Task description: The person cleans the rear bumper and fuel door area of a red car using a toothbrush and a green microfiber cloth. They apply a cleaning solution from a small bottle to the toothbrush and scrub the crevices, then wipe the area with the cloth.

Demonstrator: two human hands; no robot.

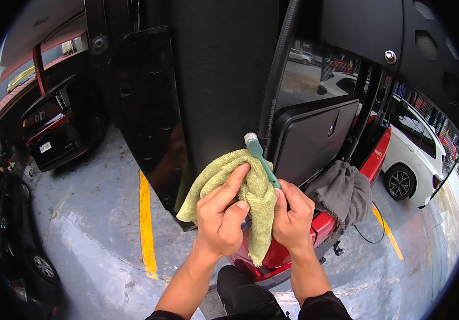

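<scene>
My left hand (220, 223) is closed on a yellow-green towel (260, 210), its index finger pressed against the fabric and its thumb lower down. A long fold of the towel hangs between my hands. Pinched between the thumb and fingers of my right hand (294, 217) is a teal-handled toothbrush (260, 157), tilted with its pale bristles up and to the left. The brush handle lies against the towel's right side. Both hands are held in front of a black vehicle door (224, 80), and some of my left fingers are hidden behind the towel.
A crumpled grey towel (341, 194) rests on the red bodywork (323, 226) to the right. Above it is a black case (315, 133) with a lock. Parked nearby are a black car (61, 128) and a white car (413, 144). Yellow lines (147, 224) mark the grey floor.
</scene>
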